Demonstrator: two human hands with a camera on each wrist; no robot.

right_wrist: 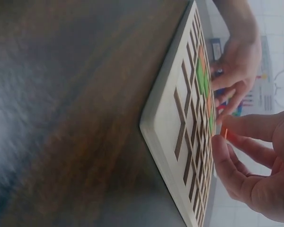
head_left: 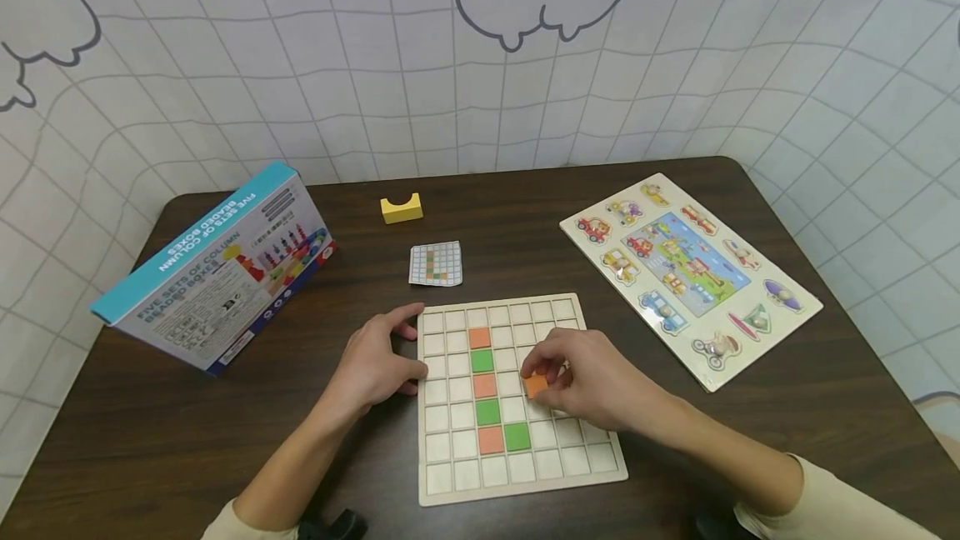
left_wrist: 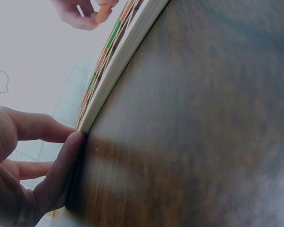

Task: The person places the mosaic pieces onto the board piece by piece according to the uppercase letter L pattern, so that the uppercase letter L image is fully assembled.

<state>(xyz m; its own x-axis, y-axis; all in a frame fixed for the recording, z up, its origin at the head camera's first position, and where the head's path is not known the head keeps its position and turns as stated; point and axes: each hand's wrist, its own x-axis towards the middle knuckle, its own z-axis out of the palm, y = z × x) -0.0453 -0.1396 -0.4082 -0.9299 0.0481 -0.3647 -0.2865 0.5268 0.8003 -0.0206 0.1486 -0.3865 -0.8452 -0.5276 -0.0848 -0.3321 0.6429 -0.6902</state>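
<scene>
A wooden grid board lies flat on the dark table. Orange and green square tiles alternate down its third column, with one more green tile beside the lowest orange one. My right hand pinches an orange tile between thumb and fingers, just above cells right of the tiled column. In the right wrist view that tile shows edge-on at the fingertips. My left hand rests against the board's left edge, thumb and index finger touching the rim, spread apart along it.
A small card printed with a coloured grid lies behind the board, and a yellow arched block sits beyond it. At left stands a toy box. A wooden picture puzzle board lies at right. A white grid-patterned cloth hangs behind the table.
</scene>
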